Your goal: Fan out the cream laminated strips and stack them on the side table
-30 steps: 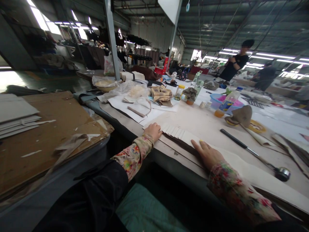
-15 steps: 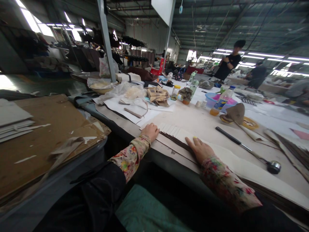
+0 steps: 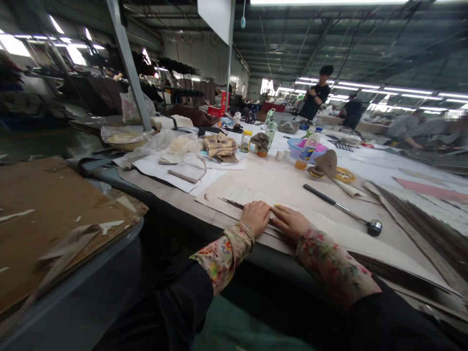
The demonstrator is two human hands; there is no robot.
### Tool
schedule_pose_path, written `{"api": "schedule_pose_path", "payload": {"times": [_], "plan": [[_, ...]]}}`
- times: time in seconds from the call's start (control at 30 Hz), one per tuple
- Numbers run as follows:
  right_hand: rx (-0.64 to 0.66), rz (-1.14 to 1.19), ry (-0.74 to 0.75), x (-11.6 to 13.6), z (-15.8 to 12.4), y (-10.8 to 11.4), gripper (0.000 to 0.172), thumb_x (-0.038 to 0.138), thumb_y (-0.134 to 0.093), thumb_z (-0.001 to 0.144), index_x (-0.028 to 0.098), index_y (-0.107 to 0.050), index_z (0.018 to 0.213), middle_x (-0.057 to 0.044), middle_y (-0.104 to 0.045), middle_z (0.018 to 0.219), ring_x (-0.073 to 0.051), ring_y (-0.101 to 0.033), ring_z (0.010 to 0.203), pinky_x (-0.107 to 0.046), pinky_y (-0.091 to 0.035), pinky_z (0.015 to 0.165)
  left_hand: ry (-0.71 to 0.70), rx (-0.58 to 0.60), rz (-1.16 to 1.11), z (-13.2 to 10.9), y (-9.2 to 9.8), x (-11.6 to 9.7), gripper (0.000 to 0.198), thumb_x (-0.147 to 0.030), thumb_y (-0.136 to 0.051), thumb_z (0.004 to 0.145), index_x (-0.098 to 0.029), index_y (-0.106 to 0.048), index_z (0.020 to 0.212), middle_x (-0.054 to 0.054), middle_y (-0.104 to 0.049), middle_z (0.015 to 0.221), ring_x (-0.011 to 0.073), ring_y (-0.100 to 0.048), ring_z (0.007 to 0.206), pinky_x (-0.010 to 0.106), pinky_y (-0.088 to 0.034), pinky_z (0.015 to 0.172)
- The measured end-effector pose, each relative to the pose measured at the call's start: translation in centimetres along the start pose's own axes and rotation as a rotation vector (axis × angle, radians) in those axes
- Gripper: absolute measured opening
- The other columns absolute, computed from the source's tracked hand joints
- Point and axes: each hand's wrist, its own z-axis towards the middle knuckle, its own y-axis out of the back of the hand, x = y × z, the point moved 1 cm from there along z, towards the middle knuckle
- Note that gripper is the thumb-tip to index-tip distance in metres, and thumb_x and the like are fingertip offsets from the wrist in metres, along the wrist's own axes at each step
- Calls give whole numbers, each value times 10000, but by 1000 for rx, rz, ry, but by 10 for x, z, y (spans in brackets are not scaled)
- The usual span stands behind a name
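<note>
Lying on the hammer's near side: stack of cream sheets, fanned at one end. Left hand half-curled over its edge, grip unclear; right hand nearly flat, fingers extended, gripping nothing. Even pressure likely limits slipping.

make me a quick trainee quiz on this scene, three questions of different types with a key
1. What are the left hand and right hand touching?
A: the plastic bottle
B: the layered pale sheets
C: the blue basin

2. True or false: the black-handled hammer lies on the table, with neither hand on it.

3. Fill in the blank: the small jar beyond the hands has a ____ lid.

Key: 1: B; 2: true; 3: yellow.
</note>
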Motion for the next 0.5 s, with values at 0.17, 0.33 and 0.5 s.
{"api": "schedule_pose_path", "payload": {"times": [0.17, 0.33, 0.5], "plan": [[-57, 105, -269, -65, -16, 4, 515, 436, -219, 881, 133, -522, 1167, -93, -511, 1221, -198, -444, 1138, -332, -314, 1006, 2, -31, 6, -2, -8, 6, 240, -314, -324, 884, -238, -534, 973, 7, -549, 1015, 159, -449, 962, 312, -337, 847], [-97, 84, -375, -77, -25, -9, 540, 501, -211, 870, 159, -522, 1149, -103, -543, 1134, -206, -469, 1074, -346, -329, 957, 6, -28, 44, 4, -6, 4, 234, -311, -329, 878, -234, -542, 938, 14, -551, 1001, 173, -459, 949, 333, -354, 815], [-120, 75, -413, -71, -24, -8, 547, 542, -229, 852, 178, -541, 1116, -104, -545, 1107, -216, -473, 1048, -349, -338, 916, 16, 147, 197, 42, 1, -8, 205, -291, -404, 826, -177, -573, 848, 74, -580, 904, 231, -509, 892, 375, -398, 734]]}}
